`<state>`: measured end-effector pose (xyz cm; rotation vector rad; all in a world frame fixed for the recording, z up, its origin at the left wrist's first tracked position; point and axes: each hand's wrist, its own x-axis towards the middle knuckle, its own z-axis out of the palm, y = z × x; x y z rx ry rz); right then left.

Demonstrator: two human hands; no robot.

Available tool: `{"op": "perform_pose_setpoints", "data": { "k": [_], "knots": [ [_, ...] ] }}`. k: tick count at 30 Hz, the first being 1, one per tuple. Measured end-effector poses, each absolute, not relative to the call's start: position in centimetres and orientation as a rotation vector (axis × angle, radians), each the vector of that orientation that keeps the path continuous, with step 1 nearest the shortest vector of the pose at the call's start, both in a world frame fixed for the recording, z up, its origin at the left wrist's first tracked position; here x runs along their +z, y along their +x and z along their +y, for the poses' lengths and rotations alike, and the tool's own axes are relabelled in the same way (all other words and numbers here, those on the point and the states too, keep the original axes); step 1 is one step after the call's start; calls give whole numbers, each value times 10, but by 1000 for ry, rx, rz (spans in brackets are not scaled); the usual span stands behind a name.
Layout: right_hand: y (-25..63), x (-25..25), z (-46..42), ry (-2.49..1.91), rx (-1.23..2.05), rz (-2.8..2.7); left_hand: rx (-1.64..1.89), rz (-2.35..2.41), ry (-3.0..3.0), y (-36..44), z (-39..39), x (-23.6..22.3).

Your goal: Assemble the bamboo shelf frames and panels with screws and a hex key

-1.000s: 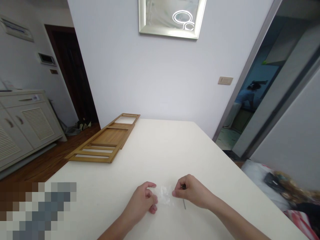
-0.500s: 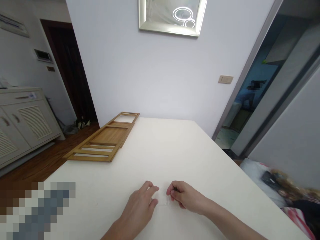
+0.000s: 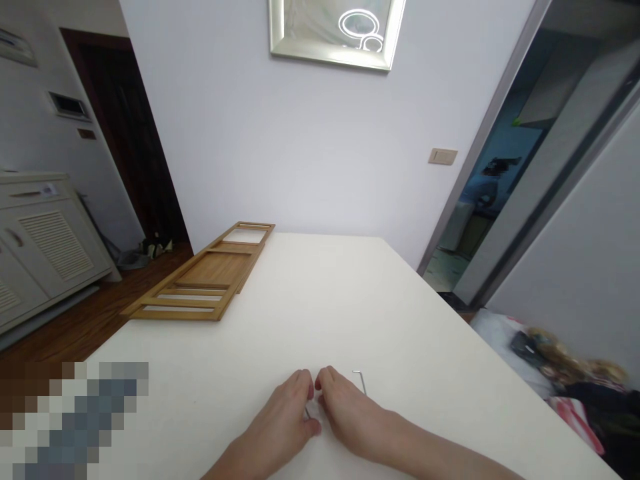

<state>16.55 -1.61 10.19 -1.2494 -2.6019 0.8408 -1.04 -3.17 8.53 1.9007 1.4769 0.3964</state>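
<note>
My left hand [image 3: 287, 415] rests low over the white table [image 3: 320, 300], its fingers curled and thumb below. A short thin dark piece [image 3: 307, 413] shows between its fingers and thumb; its kind I cannot make out. Right beside it, my right hand [image 3: 353, 417] is closed with the fingers curled inward, fingertips almost meeting the left ones. What it grips is hidden, though a bit of clear plastic seems to show between the hands. An L-shaped metal hex key [image 3: 362, 382] lies on the table by the right hand, its lower end covered by that hand.
Wooden slatted frame panels [image 3: 217, 263] lie along the table's left edge. Beyond the table is a wall with a framed picture [image 3: 335, 33] and a switch [image 3: 443, 156]. A person [image 3: 485, 187] is in the doorway at right. Clothes [image 3: 575, 373] are piled at lower right.
My right hand has moved in against my left, and both hands sit slightly lower. The hex key now lies on the table beyond my right hand. The view has shifted slightly.
</note>
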Motion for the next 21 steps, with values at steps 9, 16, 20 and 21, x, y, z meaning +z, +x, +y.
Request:
{"op": "perform_pose_setpoints", "data": {
  "k": [9, 16, 20, 21],
  "knots": [
    [167, 118, -12, -1284, 822, -2772, 422, 1467, 1868, -11, -28, 84],
    [176, 128, -13, -1258, 893, -2686, 438, 1444, 1839, -14, -29, 85],
    [178, 128, -11, -1218, 933, -2575, 452, 1441, 1824, -13, -29, 88],
    [178, 129, -10, -1200, 948, -2558, 454, 1437, 1820, -13, -29, 89]
  ]
}}
